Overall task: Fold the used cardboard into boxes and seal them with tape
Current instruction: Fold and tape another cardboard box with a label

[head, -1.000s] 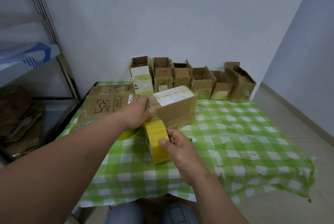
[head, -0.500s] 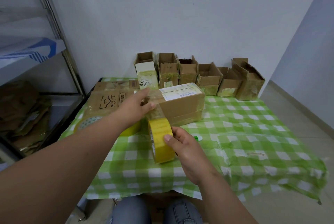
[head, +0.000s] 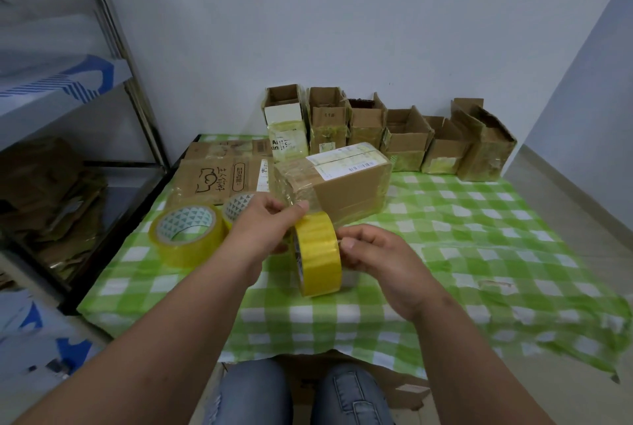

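Now the right hand (head: 373, 253) is gripping the yellow tape roll (head: 318, 253) on edge above the checked table (head: 445, 253), while the left hand (head: 267, 229), off the sealed box (head: 335, 181) since a moment ago, is pinching the clear tape strip (head: 294, 208). Beyond, six open boxes (head: 404, 136) are lining the wall, contents unclear.

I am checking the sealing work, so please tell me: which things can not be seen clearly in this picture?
All in the head view:
- Second spare tape roll: partly hidden by the left hand.
- Whether tape still joins the held tape roll to the sealed box: film too clear to tell.
- Box label: print too small.
- Cardboard on the shelf: blurred, dark.
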Motion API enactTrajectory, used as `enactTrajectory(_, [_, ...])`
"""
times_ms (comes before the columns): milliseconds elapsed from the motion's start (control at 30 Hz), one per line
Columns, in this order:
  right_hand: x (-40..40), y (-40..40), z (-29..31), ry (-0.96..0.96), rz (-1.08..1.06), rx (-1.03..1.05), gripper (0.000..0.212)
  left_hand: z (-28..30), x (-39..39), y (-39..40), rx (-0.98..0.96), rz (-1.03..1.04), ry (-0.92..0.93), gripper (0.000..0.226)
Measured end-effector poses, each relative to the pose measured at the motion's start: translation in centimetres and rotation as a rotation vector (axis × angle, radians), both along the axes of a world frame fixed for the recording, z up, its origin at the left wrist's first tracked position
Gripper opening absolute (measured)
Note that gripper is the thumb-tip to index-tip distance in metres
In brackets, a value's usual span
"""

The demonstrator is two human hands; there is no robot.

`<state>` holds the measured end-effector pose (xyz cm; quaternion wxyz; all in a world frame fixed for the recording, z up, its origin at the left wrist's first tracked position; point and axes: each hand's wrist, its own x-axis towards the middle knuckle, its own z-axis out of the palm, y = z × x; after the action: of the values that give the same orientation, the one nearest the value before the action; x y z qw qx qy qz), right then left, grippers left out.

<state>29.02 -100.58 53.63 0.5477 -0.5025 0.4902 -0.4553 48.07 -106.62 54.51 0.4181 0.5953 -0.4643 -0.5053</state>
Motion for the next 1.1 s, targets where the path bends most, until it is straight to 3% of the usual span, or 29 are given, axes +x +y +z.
enactTrajectory(67, [-0.7,-0.7,-0.1,0.196,-0.124,0.000,0.018,-0.2,-0.3,0.5,0.040,0.000,0.059,0.046])
enactTrajectory(133, [-1.4,-1.5,-0.5,0.598,-0.184,-0.039,0.033,-0.1,-0.7,1.1,0.067,0.014,0.141,0.041])
enactTrajectory(233, [-1.9,-2.1,-1.6,1.223,-0.026,-0.016,0.053,0.1,-0.9,1.7,0.113,0.024,0.238,0.039])
enactTrajectory(300, [-2.1,-2.2,-2.3,1.355,0.016,0.005,0.047,0.0,-1.0,2.0,0.119,0.023,0.265,0.030])
enactTrajectory(467, [-2.3,-2.2,-2.2,1.398,-0.071,-0.021,0.023,0.0,-1.2,2.5,0.115,0.044,0.288,0.018])
enactTrajectory(600, [-3.2,-2.6,-0.7,1.084,-0.234,0.034,0.004,0.0,-1.3,2.8,0.104,0.049,0.303,0.018])
enactTrajectory(733, [-2.4,-2.9,2.5,0.832,-0.266,-0.110,0.014,0.2,-1.4,2.9,0.100,0.054,0.336,0.020])
enactTrajectory(1100, [1.1,-4.3,4.9,1.265,-0.173,-0.446,0.017,0.4,-2.0,3.2,0.055,0.079,0.308,0.015])
